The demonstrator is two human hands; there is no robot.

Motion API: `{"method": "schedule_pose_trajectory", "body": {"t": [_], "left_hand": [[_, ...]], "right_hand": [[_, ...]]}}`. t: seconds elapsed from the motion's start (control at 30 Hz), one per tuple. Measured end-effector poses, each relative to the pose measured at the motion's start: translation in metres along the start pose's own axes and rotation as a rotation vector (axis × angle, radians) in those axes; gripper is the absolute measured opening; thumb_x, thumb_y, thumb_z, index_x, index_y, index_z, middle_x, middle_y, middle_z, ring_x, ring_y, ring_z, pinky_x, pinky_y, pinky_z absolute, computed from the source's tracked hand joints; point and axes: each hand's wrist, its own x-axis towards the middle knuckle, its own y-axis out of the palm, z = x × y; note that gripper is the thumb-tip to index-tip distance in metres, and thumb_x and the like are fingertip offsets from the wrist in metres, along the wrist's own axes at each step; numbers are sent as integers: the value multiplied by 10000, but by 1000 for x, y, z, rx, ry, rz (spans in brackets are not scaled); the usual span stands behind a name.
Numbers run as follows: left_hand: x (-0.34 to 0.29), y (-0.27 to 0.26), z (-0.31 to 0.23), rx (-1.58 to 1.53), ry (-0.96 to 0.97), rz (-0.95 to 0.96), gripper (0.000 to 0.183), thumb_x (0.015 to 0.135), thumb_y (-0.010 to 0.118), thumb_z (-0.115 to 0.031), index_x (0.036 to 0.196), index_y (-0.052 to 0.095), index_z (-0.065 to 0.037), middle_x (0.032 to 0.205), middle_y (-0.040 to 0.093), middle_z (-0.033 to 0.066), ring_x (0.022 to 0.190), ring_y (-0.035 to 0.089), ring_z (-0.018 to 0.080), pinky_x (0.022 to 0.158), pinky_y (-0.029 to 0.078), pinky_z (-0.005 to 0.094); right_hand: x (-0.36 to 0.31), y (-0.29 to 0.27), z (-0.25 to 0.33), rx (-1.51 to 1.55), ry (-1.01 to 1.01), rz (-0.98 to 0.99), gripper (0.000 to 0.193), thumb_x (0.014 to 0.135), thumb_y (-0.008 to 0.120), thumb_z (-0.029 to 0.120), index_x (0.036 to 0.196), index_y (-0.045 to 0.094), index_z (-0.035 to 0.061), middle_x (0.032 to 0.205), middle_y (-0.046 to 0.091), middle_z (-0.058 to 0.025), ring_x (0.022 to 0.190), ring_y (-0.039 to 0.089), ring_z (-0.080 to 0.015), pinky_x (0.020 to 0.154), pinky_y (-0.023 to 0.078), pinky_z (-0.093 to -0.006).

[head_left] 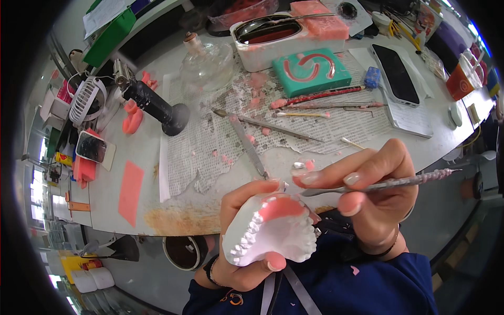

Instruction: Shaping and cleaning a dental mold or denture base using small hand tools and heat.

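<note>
A white plaster dental model (240,223) rests in my left hand (237,275), with the thumb on its lower edge and fingers curled around its far side. Pink wax (283,208) covers the part behind its upper row of teeth. My right hand (387,218) pinches a slim metal wax carver (428,177), smeared with pink along its far end. The carver's flat tip is close to the model's upper right rim; whether it touches is unclear. Just beyond, a metal knife (247,144) lies on the printed paper, its near end close to my left fingers.
Printed paper (184,152) with pink scraps carries a second carver (268,126) and cotton swabs. Behind stand a glass spirit lamp (207,68), a green block (312,81) and a white container (257,58). A black torch (155,105) and pink wax sheet (130,193) are left; a phone (396,76) right.
</note>
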Motion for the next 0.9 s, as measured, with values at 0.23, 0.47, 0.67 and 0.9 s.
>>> {"method": "schedule_pose_trajectory", "body": {"t": [0.23,0.47,0.67,0.9], "left_hand": [[-4,8,-5,73,-65,-135,935,805,788,-355,1415,175,0,1418,369,185,1225,524,270,996,472,399],[-2,10,-3,136,-69,-160,941,782,778,-439,1385,208,3,1380,402,161,1241,498,241,985,478,383],[-1,2,1,238,135,-53,929,777,778,-461,1358,233,18,1363,412,167,1216,507,227,971,479,367],[-1,1,1,362,94,-43,927,781,776,-479,1347,252,36,1368,400,184,1196,519,231,957,470,361]], "right_hand": [[-2,0,2,-126,-183,174,386,849,720,18,926,342,22,818,660,-285,813,716,-378,718,624,-410],[-3,5,-2,-67,-126,77,331,871,654,-21,925,332,32,814,660,-279,763,720,-363,677,628,-401],[-4,5,-3,-40,-159,68,322,835,671,-86,926,375,1,850,669,-288,809,722,-329,655,603,-340],[-2,7,-5,-223,-242,61,366,861,709,14,923,349,28,809,676,-281,716,719,-358,605,619,-380]]}}
